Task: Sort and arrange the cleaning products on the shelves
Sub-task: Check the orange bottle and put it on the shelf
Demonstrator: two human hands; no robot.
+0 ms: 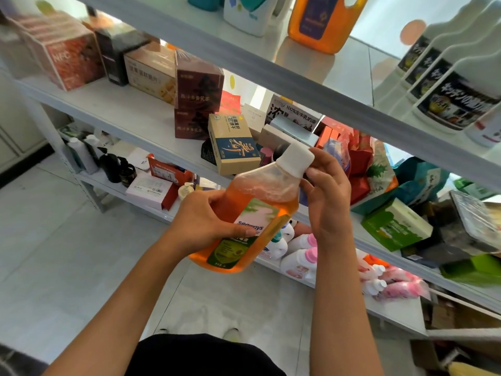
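An orange liquid bottle (pixel 254 210) with a white cap and a green and pink label is tilted in front of the white shelving unit (pixel 271 69). My left hand (pixel 206 221) grips its lower body, thumb across the label. My right hand (pixel 328 191) pinches the white cap at the neck. On the top shelf stand a large orange jug (pixel 322 23), a white bottle with a teal cap (pixel 249 14) and a row of white bottles with black labels (pixel 444 85).
Cardboard boxes (pixel 195 85) line the second shelf, with snack bags and a green box (pixel 395 223) to the right. White and pink bottles (pixel 301 256) lie on a lower shelf. Black jars (pixel 119 169) stand at the left. Tiled floor lies below.
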